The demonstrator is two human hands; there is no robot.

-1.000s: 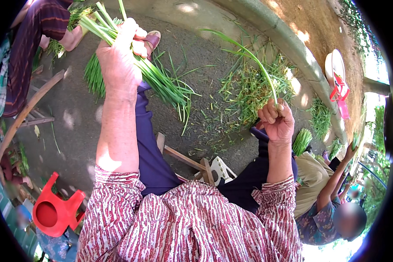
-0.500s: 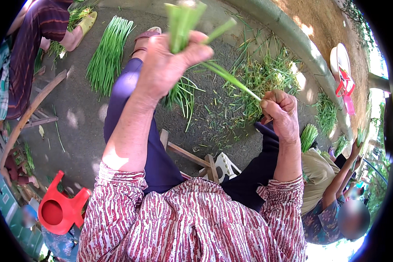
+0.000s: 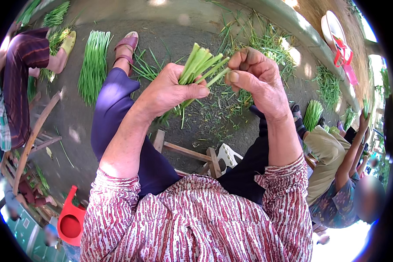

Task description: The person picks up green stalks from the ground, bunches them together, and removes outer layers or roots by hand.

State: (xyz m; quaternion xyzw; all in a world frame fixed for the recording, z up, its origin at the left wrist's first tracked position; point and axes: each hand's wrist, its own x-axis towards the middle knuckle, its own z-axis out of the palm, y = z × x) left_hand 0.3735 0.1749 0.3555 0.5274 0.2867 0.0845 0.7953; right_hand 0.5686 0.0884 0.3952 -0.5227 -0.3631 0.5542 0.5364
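Note:
My left hand [image 3: 163, 89] is closed round a bunch of green chives [image 3: 195, 65], its thumb lying across the stalks. The pale cut ends point up and to the right, while the green leaves hang below the hand. My right hand [image 3: 260, 85] is close beside it. Its thumb and forefinger pinch the end of a single chive stalk [image 3: 217, 77] that sticks out from the bunch. Left of my foot, a neat sheaf of chives [image 3: 94, 65] lies on the ground. More loose chives [image 3: 147, 66] lie beyond my left hand.
Scattered trimmings [image 3: 268, 43] cover the ground ahead. A concrete kerb [image 3: 310, 32] curves past at the right, with a white and red sandal [image 3: 334, 30] beyond. Wooden stool legs [image 3: 187, 150] stand between my knees. A red plastic stool [image 3: 70, 222] and co-workers sit on both sides.
My left hand has come down and nearer with the bunch. My right hand has moved up and left to it, from holding a stalk drawn out at the right.

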